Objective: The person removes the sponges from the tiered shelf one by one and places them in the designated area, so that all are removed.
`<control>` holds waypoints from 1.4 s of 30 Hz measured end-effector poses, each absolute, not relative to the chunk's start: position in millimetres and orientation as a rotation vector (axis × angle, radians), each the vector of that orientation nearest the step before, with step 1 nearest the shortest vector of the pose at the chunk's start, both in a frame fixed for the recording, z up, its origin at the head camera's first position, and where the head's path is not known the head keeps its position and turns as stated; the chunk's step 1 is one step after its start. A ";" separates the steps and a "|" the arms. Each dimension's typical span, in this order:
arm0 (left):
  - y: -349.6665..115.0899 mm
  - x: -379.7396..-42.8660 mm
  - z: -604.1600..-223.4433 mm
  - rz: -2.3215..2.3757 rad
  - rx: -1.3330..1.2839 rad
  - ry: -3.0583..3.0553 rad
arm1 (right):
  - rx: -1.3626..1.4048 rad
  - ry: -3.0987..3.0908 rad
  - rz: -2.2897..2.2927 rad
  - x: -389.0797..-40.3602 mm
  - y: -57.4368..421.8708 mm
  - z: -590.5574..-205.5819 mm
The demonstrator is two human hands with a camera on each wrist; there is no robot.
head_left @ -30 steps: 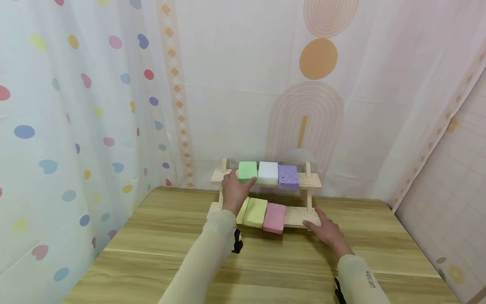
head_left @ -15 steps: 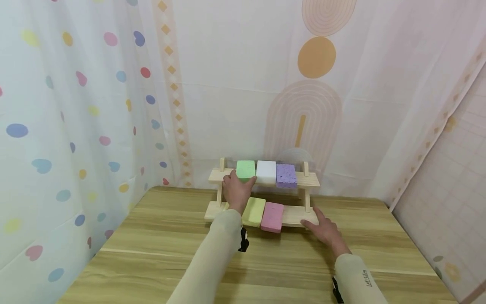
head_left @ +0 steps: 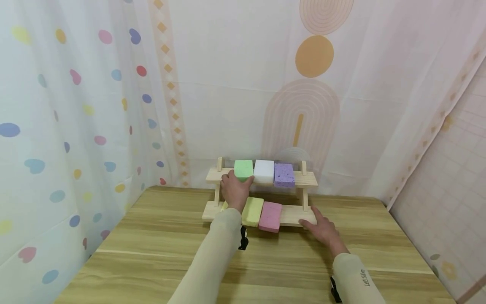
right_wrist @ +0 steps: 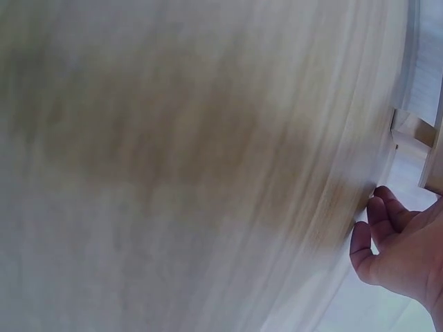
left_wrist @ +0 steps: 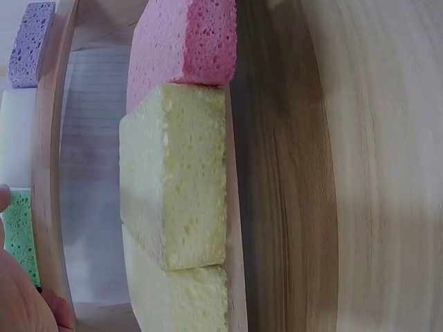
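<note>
A two-tier wooden shelf [head_left: 294,214] stands on the table. On its upper board a green sponge [head_left: 243,169], a white sponge [head_left: 263,170] and a purple sponge [head_left: 284,175] sit in a row. My left hand [head_left: 235,191] holds the green sponge, thumb at its right front and fingers at its left. Below, a yellow sponge [head_left: 252,212] and a pink sponge [head_left: 270,217] lean on the lower board; another yellow sponge [left_wrist: 183,297] is mostly hidden behind my left wrist in the head view. My right hand [head_left: 322,228] grips the lower board's right end.
The wood-grain table [head_left: 152,236] extends around the shelf. A white curtain [head_left: 224,84] hangs close behind it, and a dotted curtain [head_left: 83,160] borders the left side. A light patterned cloth [head_left: 444,202] hangs at the right.
My left hand has shifted slightly right at the wrist, covering more of the left yellow sponge. The whole scene drifts a little left as the head turns. My right hand keeps its place.
</note>
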State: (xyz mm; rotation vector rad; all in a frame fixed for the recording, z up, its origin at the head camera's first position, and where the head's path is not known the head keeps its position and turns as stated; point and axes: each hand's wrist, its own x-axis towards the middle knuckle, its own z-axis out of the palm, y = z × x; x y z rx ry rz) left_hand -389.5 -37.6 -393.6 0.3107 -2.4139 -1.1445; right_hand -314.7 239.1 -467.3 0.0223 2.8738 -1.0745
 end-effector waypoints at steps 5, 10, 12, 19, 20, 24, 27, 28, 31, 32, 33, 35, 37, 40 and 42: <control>-38.4 -389.6 -392.2 -1.124 0.317 -2.431 | 0.030 2.877 -1.073 -314.4 239.7 -467.5; -39.2 -390.4 -394.4 -1.112 0.322 -2.440 | 0.033 2.874 -1.074 -316.5 240.2 -469.9; -39.9 -391.0 -395.4 -1.097 0.317 -2.440 | 0.036 2.876 -1.070 -317.3 240.1 -470.8; -43.8 -390.9 -397.7 -1.091 0.302 -2.433 | 0.042 2.843 -1.113 -317.7 240.4 -470.2; -44.5 -390.8 -398.0 -1.093 0.297 -2.430 | 0.043 2.836 -1.123 -317.6 241.0 -469.8; -47.3 -390.4 -398.4 -1.109 0.277 -2.408 | 0.032 2.835 -1.139 -317.0 243.9 -467.6; -49.5 -389.8 -397.9 -1.132 0.269 -2.403 | 0.022 2.844 -1.132 -317.4 246.8 -467.0; -50.4 -389.3 -397.5 -1.148 0.262 -2.395 | 0.018 2.848 -1.127 -317.6 247.6 -466.8; -53.9 -387.8 -396.7 -1.217 0.232 -2.363 | 0.011 2.855 -1.119 -319.1 250.2 -467.4; -55.2 -387.3 -396.5 -1.236 0.221 -2.354 | 0.008 2.858 -1.114 -319.3 250.6 -467.4; -56.7 -386.8 -396.4 -1.248 0.212 -2.347 | 0.006 2.859 -1.113 -319.3 251.0 -467.3; -60.2 -385.7 -396.3 -1.262 0.206 -2.340 | 0.002 2.860 -1.111 -320.1 252.2 -467.9; -63.3 -384.9 -396.0 -1.250 0.208 -2.347 | -0.001 2.861 -1.109 -320.3 253.6 -468.0; -67.9 -383.7 -394.3 -1.240 0.206 -2.346 | -0.001 2.863 -1.106 -321.5 256.8 -468.8; -70.8 -382.6 -392.8 -1.244 0.194 -2.339 | 0.001 2.871 -1.101 -322.2 259.3 -469.8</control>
